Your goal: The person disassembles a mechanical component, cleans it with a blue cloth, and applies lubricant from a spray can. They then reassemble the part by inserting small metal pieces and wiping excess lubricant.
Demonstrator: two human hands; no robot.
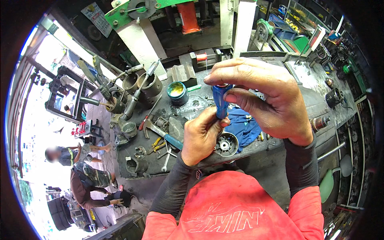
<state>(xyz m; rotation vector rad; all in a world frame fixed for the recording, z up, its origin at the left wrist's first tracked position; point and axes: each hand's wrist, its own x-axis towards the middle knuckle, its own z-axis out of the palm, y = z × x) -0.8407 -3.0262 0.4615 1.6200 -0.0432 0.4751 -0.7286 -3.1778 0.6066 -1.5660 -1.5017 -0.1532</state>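
My left hand [201, 137] is closed around the lower end of a slim, shiny blue piece [220, 99], held upright above the bench. Its exact kind I cannot make out. My right hand [267, 96] curves over the upper end, thumb against its side and fingers across the top, hiding part of it. Beneath the hands lie a crumpled dark blue cloth [245, 130] and a round metal housing [227, 144] with a spoked inside. Left of my left hand rests a hammer [155, 129] with a blue grip, near yellow-handled pliers [156, 145] and a wrench [166, 159].
An open tin of yellowish grease [177, 93] stands beyond the hammer. Metal cylinders [150, 85] holding tools are at the back left. A red spool [201, 57] sits at the rear. Motor parts [320, 123] lie at right. Two people [86, 180] are on the floor at left.
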